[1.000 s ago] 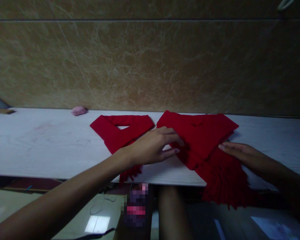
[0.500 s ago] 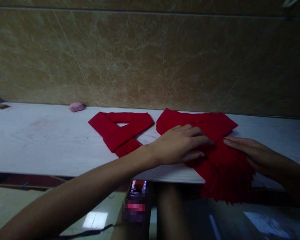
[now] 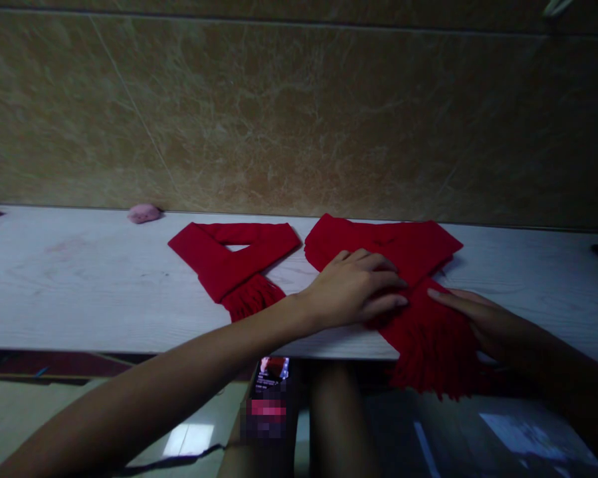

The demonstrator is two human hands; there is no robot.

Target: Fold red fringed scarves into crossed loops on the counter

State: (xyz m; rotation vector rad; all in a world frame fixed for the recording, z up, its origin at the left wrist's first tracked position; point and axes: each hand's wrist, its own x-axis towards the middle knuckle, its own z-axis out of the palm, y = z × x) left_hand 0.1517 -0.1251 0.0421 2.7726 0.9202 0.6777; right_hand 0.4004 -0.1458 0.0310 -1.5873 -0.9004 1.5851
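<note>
Here both hands press flat — grip open — on the fringed scarf overhanging the table edge.

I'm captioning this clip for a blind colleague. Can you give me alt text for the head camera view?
Both hands press flat on a folded red scarf on a pale wooden table: the left hand on its middle, the right hand on its fringed end. A second folded red scarf lies left of it, a small pink object beyond.

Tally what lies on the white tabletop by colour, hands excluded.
Red: 2, the folded scarf on the left and the fringed scarf under both hands.
Pink: 1, a small lump by the wall.
Total: 3.
</note>
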